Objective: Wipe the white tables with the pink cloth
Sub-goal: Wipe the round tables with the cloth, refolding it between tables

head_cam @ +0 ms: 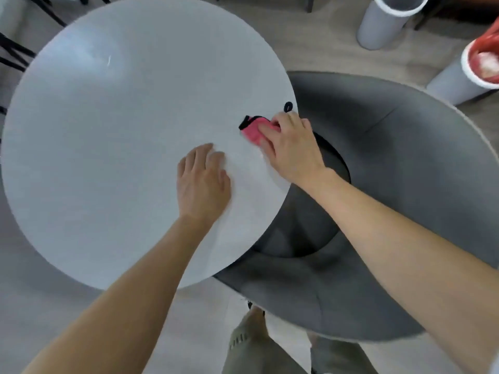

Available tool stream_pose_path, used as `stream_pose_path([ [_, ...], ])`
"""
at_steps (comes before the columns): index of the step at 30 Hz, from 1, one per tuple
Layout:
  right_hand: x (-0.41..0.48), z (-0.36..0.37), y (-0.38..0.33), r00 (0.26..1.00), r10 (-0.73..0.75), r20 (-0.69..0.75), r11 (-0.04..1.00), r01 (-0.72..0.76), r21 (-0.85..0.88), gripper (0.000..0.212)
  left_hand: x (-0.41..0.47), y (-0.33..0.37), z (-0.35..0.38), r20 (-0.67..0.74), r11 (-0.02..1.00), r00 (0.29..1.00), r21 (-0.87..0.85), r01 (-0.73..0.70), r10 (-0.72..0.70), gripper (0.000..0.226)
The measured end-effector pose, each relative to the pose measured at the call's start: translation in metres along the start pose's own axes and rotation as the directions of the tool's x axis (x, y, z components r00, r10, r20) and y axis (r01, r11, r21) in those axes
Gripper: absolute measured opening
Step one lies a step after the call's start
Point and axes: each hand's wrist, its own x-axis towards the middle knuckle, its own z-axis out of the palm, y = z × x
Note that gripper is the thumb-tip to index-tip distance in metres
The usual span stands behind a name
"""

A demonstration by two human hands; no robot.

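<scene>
Pink cloth (252, 129) mostly hidden under right hand (290, 147); red-lined bin (469, 74), beyond cloth, cut off by edge.

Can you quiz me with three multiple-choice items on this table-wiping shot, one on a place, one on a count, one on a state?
1. Where is the pink cloth?
A. near the table's right edge
B. on the floor
C. on the chair

2. How many white cylindrical bins stand on the floor?
A. none
B. two
C. five

3. What is the left hand doing?
A. holding the cloth
B. lying flat on the white table
C. gripping the grey chair

Answers: 1 A, it lies under the right hand by the rim. 2 B, both stand top right. 3 B, palm down, fingers empty.
</scene>
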Motion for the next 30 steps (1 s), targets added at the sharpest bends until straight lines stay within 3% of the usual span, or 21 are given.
stream_pose_path([
  [3,0.006,-0.008,-0.009,0.992,0.116,0.038,0.992,-0.118,0.053,0.033,-0.068,-0.051,-0.018,0.035,0.996,0.995,0.008,0.088,-0.089,0.033],
  [6,-0.041,0.007,-0.084,0.967,0.253,0.006,0.957,-0.251,0.144,0.032,-0.112,-0.095,-0.036,0.071,0.973,0.971,0.041,0.227,-0.229,0.04],
  [10,-0.137,0.043,-0.233,0.974,-0.165,0.156,0.916,0.092,0.391,0.03,-0.133,-0.139,-0.06,0.283,0.956,0.914,0.102,0.274,-0.292,0.064],
  [14,-0.135,0.044,-0.213,0.949,-0.287,0.128,0.874,0.204,0.441,0.033,-0.13,-0.162,-0.073,0.527,0.976,0.821,0.131,0.176,-0.219,0.102],
  [16,-0.111,0.035,-0.16,0.98,-0.187,0.068,0.94,0.158,0.303,0.034,-0.13,-0.163,-0.072,0.536,0.977,0.819,0.161,0.14,-0.206,0.115],
  [18,-0.074,0.02,-0.102,0.999,0.047,0.013,0.984,-0.048,0.171,0.038,-0.131,-0.161,-0.069,0.516,0.974,0.83,0.173,0.144,-0.214,0.118],
  [21,-0.038,0.008,-0.061,0.938,0.343,-0.044,0.937,-0.338,0.083,0.038,-0.133,-0.16,-0.066,0.487,0.973,0.845,0.171,0.155,-0.22,0.116],
  [23,-0.045,0.013,-0.081,0.906,0.414,-0.092,0.91,-0.414,0.023,0.035,-0.134,-0.16,-0.066,0.478,0.976,0.854,0.159,0.148,-0.207,0.115],
  [25,-0.076,0.027,-0.129,0.955,0.293,-0.046,0.956,-0.294,-0.013,0.043,-0.134,-0.162,-0.067,0.48,0.978,0.855,0.154,0.14,-0.198,0.115],
  [27,-0.111,0.041,-0.183,0.993,-0.034,0.112,0.995,0.023,0.098,0.052,-0.131,-0.164,-0.071,0.501,0.98,0.844,0.152,0.129,-0.19,0.114],
  [28,-0.125,0.044,-0.205,0.955,-0.235,0.182,0.963,0.204,0.175,0.054,-0.131,-0.166,-0.075,0.513,0.983,0.84,0.138,0.121,-0.176,0.109],
  [30,-0.135,0.046,-0.221,0.795,-0.549,0.258,0.829,0.48,0.286,0.056,-0.135,-0.17,-0.082,0.506,0.985,0.845,0.084,0.15,-0.172,0.091],
])
